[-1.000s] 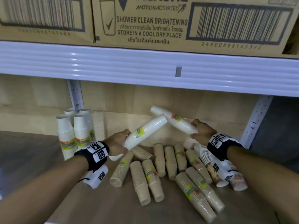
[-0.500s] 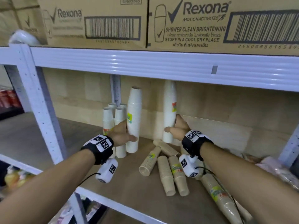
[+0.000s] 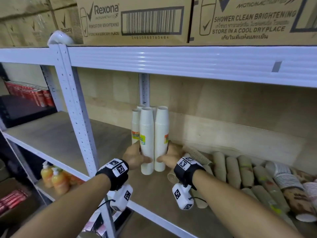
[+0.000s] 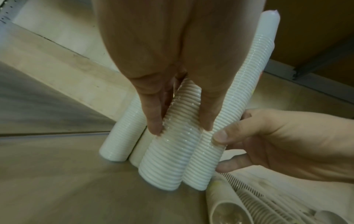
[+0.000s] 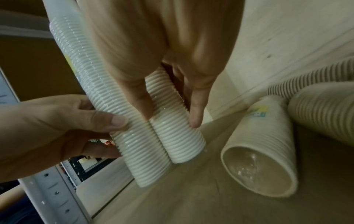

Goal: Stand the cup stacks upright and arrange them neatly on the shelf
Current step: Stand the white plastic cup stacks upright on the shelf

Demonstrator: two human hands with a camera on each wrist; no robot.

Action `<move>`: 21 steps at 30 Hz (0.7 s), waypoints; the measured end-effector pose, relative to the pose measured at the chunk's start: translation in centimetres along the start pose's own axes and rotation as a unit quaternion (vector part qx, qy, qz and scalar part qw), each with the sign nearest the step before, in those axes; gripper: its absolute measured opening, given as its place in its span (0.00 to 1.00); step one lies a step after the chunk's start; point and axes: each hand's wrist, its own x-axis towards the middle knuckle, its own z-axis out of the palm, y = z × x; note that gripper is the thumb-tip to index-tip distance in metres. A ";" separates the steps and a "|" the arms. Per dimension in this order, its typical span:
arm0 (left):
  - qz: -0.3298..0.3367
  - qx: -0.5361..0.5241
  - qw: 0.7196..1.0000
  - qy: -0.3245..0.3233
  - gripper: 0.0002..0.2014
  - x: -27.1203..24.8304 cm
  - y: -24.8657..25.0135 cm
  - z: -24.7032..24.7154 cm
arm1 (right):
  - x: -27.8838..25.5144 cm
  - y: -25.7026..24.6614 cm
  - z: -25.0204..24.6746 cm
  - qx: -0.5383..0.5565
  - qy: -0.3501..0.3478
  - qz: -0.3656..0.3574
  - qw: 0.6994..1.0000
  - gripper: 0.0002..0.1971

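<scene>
Half a second ago both white stacks were lifted, apart from each other. Now they stand upright on the shelf, side by side and touching, just in front of the other white stacks near the back wall. The left hand curls its fingers and thumb around the left white stack. The right hand grips the right white stack in the same way. From the wrist views the bases seem to sit on the board, though the left one looks slightly tilted.

I think these two are nearly placed; the hands only need to let go gently. Many brown stacks lie on their sides toward the right end of the shelf, so most of the work remains.
</scene>
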 end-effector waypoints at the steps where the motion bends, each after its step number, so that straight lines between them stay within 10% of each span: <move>1: -0.002 0.002 1.000 -0.001 0.33 0.0 -0.4 0.1 | 0.0 0.1 0.3 0.000 -0.004 0.002 1.000 0.28; 21: 0.007 -0.010 1.000 -0.006 0.34 0.2 -1.9 -0.1 | -0.2 0.4 0.5 -0.022 -0.085 0.029 0.996 0.24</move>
